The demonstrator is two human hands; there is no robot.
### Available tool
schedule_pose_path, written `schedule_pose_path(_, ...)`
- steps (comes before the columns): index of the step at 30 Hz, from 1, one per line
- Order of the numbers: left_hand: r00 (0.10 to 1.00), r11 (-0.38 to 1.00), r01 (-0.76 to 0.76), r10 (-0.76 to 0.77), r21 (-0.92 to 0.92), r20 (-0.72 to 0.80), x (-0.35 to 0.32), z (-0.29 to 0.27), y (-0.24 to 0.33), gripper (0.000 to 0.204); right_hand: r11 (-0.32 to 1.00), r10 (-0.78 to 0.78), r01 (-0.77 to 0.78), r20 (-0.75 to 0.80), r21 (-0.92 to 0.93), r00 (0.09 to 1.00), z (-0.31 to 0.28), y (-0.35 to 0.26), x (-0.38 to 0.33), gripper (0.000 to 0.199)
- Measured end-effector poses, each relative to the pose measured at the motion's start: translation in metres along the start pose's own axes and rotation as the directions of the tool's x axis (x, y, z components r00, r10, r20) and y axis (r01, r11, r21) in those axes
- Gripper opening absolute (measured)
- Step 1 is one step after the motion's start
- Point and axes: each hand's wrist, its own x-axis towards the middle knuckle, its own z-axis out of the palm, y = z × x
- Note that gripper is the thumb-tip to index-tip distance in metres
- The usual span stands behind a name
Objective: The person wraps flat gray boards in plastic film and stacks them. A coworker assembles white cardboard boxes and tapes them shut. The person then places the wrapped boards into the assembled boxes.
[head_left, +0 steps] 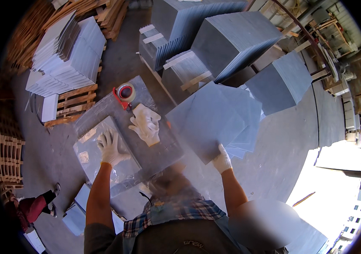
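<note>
My left hand (pixel 110 148), in a white knit glove, lies with fingers spread on a flat square package (pixel 126 163) wrapped in clear plastic. Tan tape patches show at the package's left edge. To the right, my gloved right hand (pixel 221 160) grips the near edge of a thin grey square tile (pixel 208 116), thumb on top and fingers hidden beneath. That tile overlaps several similar grey tiles (pixel 250 122), fanned out unevenly. Between my hands, a pair of white gloves (pixel 146 125) rests on the grey tabletop (pixel 163 146), beside a red tape dispenser (pixel 123 97) with a roll on it.
Tall stacks of grey tiles (pixel 235 38) stand beyond the table, another stack (pixel 280 82) to the right. White boxes (pixel 68 55) sit on a wooden pallet (pixel 76 103) at the far left. A person in dark red (pixel 32 207) is at the lower left.
</note>
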Motion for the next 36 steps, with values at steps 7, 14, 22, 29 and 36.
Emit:
schedule_pose_path(7,1.0,1.0,-0.025,0.025,0.012,-0.011,0.009,-0.002,0.011,0.13,0.996,-0.012,0.011,-0.01,-0.092,1.0,0.008,-0.025,0.007,0.052)
schedule_pose_path(14,0.999,0.998,-0.024,0.021,-0.051,-0.05,-0.004,-0.002,-0.003,0.126,0.716,-0.309,0.25,0.025,-0.652,0.951,0.098,-0.052,-0.032,0.04)
schedule_pose_path(22,0.999,0.994,-0.011,0.006,-0.106,-0.048,-0.014,-0.007,-0.023,0.122,0.428,-0.4,0.398,0.225,-0.811,0.889,0.22,-0.044,-0.088,0.041)
schedule_pose_path(29,0.999,0.989,0.003,-0.01,-0.148,-0.046,-0.016,0.004,-0.028,0.125,0.054,-0.297,0.443,0.409,-0.895,0.863,0.299,-0.025,-0.144,0.037)
schedule_pose_path(36,1.0,0.982,-0.006,0.0,-0.189,-0.031,-0.015,0.001,-0.035,0.126,-0.258,-0.084,0.523,0.559,-0.812,0.825,0.409,0.023,-0.163,0.037)
